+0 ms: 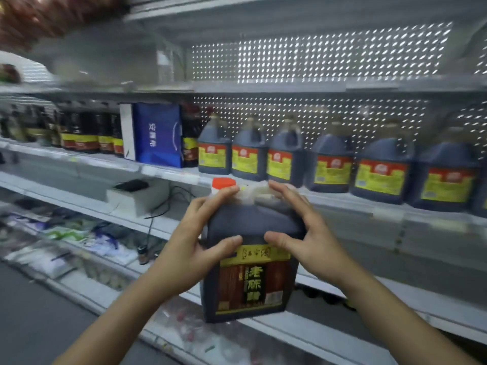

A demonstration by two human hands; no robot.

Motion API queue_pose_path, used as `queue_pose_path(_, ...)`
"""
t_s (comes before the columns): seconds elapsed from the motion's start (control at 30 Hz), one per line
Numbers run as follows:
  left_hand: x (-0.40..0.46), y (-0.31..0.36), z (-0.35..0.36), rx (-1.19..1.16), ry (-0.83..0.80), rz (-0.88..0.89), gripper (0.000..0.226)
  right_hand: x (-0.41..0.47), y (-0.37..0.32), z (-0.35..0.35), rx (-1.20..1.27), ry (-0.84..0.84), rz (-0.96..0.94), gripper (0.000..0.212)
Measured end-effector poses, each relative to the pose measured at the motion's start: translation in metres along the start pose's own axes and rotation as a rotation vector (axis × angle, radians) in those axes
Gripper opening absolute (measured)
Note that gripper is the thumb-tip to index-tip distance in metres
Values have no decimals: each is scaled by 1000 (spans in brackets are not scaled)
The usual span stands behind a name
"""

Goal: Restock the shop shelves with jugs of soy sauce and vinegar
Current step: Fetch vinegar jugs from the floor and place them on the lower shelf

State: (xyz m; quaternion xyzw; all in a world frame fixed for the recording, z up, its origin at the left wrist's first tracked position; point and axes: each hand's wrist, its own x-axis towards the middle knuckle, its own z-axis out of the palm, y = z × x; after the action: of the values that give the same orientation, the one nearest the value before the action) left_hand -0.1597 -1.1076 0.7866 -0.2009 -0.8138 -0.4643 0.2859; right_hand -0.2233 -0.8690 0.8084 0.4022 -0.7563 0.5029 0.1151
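Both hands hold one dark jug (251, 262) up in front of the shelving. The left hand (192, 248) grips its left side, fingers spread and curved over the shoulder up toward the neck, thumb lying across the front just above the label. The right hand (311, 241) mirrors it on the other side, fingers arched over the top by the handle and thumb pressed to the front, its tip close to the left thumb's.

The jug is a squarish, translucent plastic container filled with near-black liquid, topped by an orange-red cap (224, 183) and a pale moulded handle. Its front label has a yellow band above a brown panel with large dark characters. It hangs in the air, level with the gap below the middle shelf (369, 204) and touching no shelf.

On that shelf stands a row of similar dark jugs (329, 164) with red-and-yellow labels, shoulder to shoulder, before a perforated metal back panel (329, 56). To their left a blue box (158, 133) stands upright, and farther left are smaller dark bottles (87, 133), blurred. A white box (137, 196) with cables sits on the shelf below.
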Motion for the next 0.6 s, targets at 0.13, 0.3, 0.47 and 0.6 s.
queue_pose_path(0.13, 14, -59, -59, 28, 19, -51, 73, 66, 16, 66, 39, -49, 18, 78)
queue_pose_path(0.3, 27, -119, -104, 99, 69, -71, 77, 123, 45, 127, 61, -85, 25, 79)
queue_pose_path(0.47, 25, -183, -118, 68, 109, -155, 76, 161, 88, 174, 126, -173, 90, 77)
queue_pose_path(0.6, 34, -237, -119, 121, 129, -181, 77, 183, 134, 202, 137, -231, 140, 86)
